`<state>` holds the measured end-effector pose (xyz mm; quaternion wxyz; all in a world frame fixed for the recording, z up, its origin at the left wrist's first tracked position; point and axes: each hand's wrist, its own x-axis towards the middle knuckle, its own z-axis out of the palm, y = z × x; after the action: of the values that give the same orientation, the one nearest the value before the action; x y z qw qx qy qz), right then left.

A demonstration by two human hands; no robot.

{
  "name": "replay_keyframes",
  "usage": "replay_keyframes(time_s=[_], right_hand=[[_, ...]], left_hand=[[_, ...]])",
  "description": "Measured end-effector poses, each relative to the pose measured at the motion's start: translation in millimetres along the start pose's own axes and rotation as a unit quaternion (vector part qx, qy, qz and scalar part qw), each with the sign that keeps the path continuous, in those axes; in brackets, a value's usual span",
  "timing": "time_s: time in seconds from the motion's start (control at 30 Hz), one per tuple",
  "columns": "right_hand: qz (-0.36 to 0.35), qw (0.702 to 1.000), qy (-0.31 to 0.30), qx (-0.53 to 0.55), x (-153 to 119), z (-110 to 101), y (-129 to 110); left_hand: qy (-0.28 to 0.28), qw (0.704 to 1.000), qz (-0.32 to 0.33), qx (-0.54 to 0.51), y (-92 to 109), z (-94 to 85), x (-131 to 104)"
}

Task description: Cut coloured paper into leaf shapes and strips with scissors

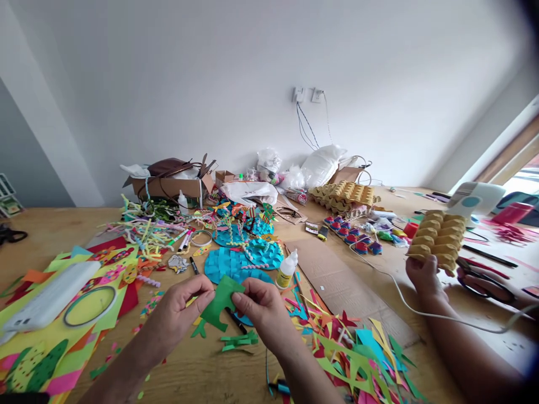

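Observation:
A piece of green paper [222,302] is stretched between my two hands above the table. My left hand [190,301] pinches its left edge, and my right hand [260,306] grips the upper right corner between thumb and fingers. Below it lie a small green cut-out [199,329] and several folded green strips [239,340]. Behind the paper, blue woven paper discs [219,266] rest on the table, partly hidden. A white glue bottle [287,271] with a yellow label stands upright just beyond my right hand. A dark marker [236,321] shows partly beneath the paper.
At right, another person's hand [427,280] holds an egg carton piece [438,240]; their other hand has black scissors [484,283]. Paper scraps [357,359] cover the front right, coloured sheets [46,269] the left. Cardboard [345,280] lies flat, crossed by a white cable [404,300].

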<state>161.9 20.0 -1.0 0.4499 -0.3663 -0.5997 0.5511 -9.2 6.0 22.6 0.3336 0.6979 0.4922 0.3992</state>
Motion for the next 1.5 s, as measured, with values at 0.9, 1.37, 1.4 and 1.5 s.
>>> replay_keyframes(time_s=[0.9, 1.37, 1.4, 1.5], right_hand=[[-0.007, 0.986, 0.016, -0.163, -43, -1, -4], [0.074, 0.979, -0.020, -0.191, -63, 6, 15], [0.071, 0.979, -0.024, -0.189, -65, 6, 17], [0.063, 0.982, -0.039, -0.173, -71, 6, 23]], left_hand=[[-0.129, 0.992, 0.000, -0.012, -9, 18.3, -17], [-0.118, 0.993, -0.020, -0.021, -30, 28.5, -55], [-0.114, 0.993, -0.015, -0.014, -31, 28.6, -58], [-0.103, 0.995, 0.007, -0.002, -31, 31.0, -63]])
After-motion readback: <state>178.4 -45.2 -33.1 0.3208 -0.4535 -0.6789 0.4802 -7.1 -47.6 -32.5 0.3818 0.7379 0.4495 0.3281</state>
